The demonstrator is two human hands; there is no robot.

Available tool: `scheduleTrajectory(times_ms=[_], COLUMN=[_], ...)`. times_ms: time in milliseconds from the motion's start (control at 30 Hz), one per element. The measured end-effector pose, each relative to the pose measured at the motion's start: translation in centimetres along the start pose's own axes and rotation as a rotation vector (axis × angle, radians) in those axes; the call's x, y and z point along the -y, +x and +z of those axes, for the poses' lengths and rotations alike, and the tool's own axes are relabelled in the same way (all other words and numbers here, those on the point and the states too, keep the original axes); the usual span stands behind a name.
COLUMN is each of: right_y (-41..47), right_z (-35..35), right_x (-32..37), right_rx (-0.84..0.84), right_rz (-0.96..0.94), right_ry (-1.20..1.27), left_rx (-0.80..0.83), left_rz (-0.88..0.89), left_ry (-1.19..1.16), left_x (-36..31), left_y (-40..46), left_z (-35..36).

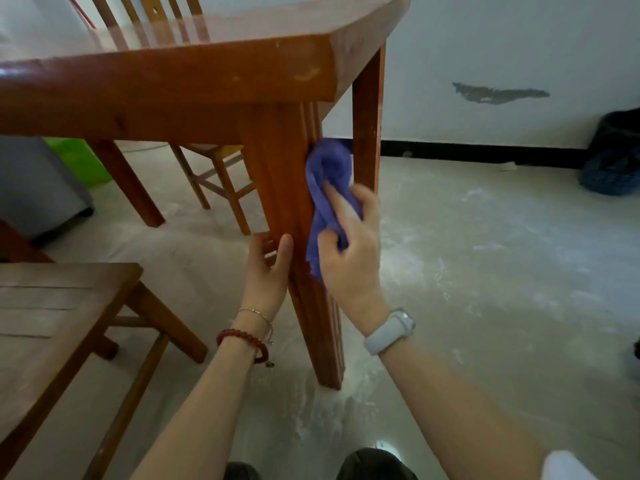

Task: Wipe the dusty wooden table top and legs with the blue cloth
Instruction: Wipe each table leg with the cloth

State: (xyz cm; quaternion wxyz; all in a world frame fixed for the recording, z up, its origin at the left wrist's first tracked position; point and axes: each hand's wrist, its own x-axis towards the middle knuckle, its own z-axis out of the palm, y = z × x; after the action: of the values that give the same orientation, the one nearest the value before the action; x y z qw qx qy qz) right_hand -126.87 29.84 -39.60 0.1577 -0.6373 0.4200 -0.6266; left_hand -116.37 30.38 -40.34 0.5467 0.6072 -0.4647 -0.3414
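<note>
The wooden table (194,74) fills the upper left, seen from low down. Its near corner leg (280,188) runs down to the floor at the centre. My right hand (349,244) grips the bunched blue cloth (327,178) and holds it against the leg's right side, just below the table top. My left hand (268,268) touches the same leg lower down on its left face, thumb and fingers around the edge. A second table leg (369,126) stands right behind the cloth.
A wooden chair seat (52,317) sits at the lower left. Another chair (207,174) stands under the table's far side. A dark bag (613,157) lies by the white wall at the right. The pale floor (485,271) shows dusty streaks.
</note>
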Motion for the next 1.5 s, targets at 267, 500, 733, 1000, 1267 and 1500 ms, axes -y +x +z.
scheduleTrajectory(times_ms=[267,500,733,1000,1267,1500], right_y=[-6.0,-1.8,-10.0,1.7,-8.5,-7.6], right_z=[-2.6,0.2,-0.9,-1.1,-0.4,1.2], right_x=[-7.6,-2.9,-10.8,-1.0,-12.1,-8.4], right_rx=[0.255,0.009,0.317,0.085,0.465,-0.161], right_rz=[0.520,0.165,0.823,0.321,0.782,0.466], right_ry=[-0.130,0.151,-0.177,0.106,-0.267,0.059], left_rx=[0.028,0.015,0.036,0.020,0.019,0.072], left_rz=[0.008,0.033,0.076,0.046,0.099,0.005], left_ry=[0.061,0.008,0.049,0.017,0.065,0.153], left_x=[0.0,0.7,1.1,1.1,1.7,8.5], left_y=[0.2,0.0,-0.3,-0.5,-0.4,-0.9], left_z=[-0.1,0.1,-0.1,-0.3,0.0,0.2])
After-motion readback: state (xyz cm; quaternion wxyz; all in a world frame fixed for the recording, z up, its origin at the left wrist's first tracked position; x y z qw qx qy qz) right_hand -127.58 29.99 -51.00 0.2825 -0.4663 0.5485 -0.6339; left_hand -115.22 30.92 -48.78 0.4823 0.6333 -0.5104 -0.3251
